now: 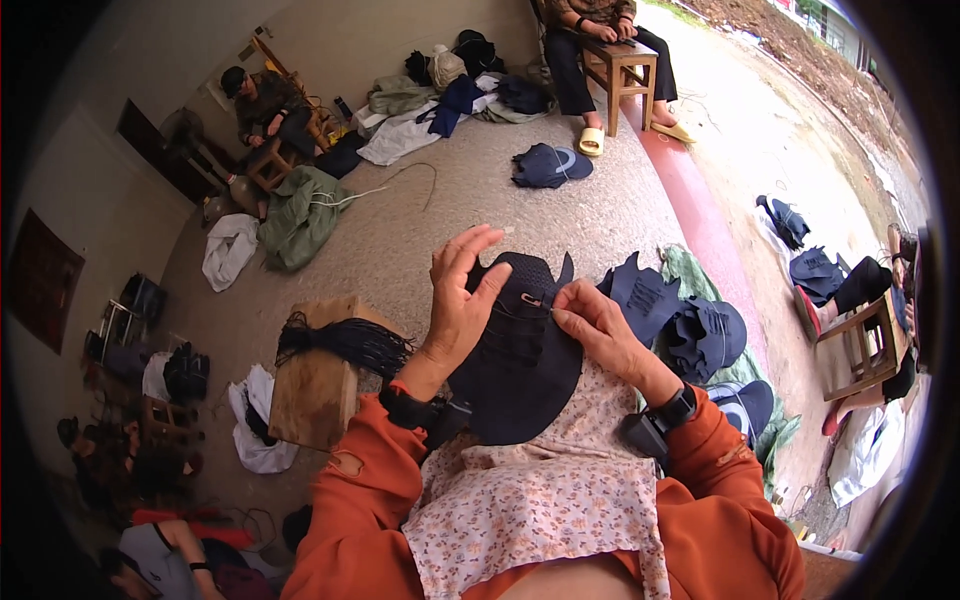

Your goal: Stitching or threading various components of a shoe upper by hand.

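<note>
A dark navy shoe upper point(525, 370) lies across my lap, on a floral apron point(545, 510). Rows of dark lace cross its middle, and its far part has a mesh texture. My left hand point(460, 300) is at its left edge, fingers stretched upward and thumb apart, open. At the upper's right edge my right hand point(605, 335) is closed, thumb and forefinger pinched. A small pale loop-shaped piece point(532, 299) shows on the upper just left of that pinch. What exactly the fingertips hold is too small to make out.
On my left, a wooden stool point(318, 395) bears a bundle of black laces point(350, 342). Stacked navy uppers point(705, 340) lie on green cloth to my right; another pile point(552, 166) is ahead. Seated people surround me, including one by a wooden stool point(620, 75). Sacks point(305, 215) stand far left.
</note>
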{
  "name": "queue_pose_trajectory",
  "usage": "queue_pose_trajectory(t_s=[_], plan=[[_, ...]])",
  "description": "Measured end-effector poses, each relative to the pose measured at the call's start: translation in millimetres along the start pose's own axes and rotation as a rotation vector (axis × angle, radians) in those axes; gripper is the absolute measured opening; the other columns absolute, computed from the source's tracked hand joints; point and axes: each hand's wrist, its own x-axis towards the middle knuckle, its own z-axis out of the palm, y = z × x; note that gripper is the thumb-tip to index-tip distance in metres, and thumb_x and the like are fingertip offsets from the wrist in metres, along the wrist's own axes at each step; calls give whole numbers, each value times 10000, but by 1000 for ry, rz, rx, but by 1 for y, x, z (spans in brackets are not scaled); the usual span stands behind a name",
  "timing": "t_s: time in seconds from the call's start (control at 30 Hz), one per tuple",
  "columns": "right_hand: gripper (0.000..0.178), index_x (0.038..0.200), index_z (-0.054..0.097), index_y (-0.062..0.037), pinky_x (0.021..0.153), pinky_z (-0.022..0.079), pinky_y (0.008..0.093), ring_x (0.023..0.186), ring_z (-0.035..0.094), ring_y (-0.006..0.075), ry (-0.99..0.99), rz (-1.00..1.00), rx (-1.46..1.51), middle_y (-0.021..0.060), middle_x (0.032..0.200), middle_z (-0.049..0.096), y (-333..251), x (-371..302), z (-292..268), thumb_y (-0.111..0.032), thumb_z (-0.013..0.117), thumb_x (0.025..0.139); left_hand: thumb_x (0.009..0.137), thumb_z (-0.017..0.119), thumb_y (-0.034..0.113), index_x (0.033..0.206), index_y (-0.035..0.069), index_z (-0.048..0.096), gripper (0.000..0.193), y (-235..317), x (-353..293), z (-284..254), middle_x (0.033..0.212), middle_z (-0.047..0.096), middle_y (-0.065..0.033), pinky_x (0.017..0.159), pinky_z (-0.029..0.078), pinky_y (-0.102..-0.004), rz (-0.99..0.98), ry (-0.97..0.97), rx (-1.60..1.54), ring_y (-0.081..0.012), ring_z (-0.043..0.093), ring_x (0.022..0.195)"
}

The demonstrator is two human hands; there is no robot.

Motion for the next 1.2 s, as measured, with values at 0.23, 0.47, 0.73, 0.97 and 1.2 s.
queue_pose_trajectory(t_s=[0.23, 0.47, 0.73, 0.97, 1.2], plan=[[132, 1026, 489, -20, 679, 489, 364, 776, 633, 340, 146, -150, -526, 168, 830, 596, 17, -17, -4, -132, 530, 970, 868, 713, 283, 1127, 13, 605, 389, -23, -20, 38, 1014, 610, -49, 842, 458, -266, -599, 220, -307, -127, 553, 953], [160, 1050, 520, -58, 658, 468, 455, 809, 602, 444, 168, 247, -889, 236, 822, 600, 158, -112, -119, -189, 536, 958, 902, 683, 235, 854, 34, 593, 226, -43, -27, 34, 796, 508, 37, 706, 412, -232, -636, 192, -569, -66, 463, 764], [149, 899, 578, -50, 506, 291, 178, 585, 387, 7, 639, 305, -122, -84, 674, 453, 36, -86, -112, -180, 576, 971, 913, 672, 258, 909, 29, 658, 230, -21, -10, -1, 870, 668, -28, 727, 491, -220, -676, 157, -643, -88, 604, 780], [79, 887, 584, -34, 529, 347, 163, 610, 461, -4, 342, -7, -82, -75, 717, 546, -31, -43, -38, -69, 650, 914, 908, 679, 281, 963, -15, 633, 304, -29, -7, -1, 895, 640, -35, 783, 470, -241, -892, 221, -945, -97, 583, 841], [91, 924, 608, -16, 507, 353, 169, 584, 486, 11, 242, 132, -91, -42, 697, 567, -47, -22, -15, -101, 637, 919, 917, 629, 386, 1268, -13, 485, 551, -1, -20, -5, 1213, 527, -184, 965, 416, -398, -549, 260, -183, -251, 536, 1092]])
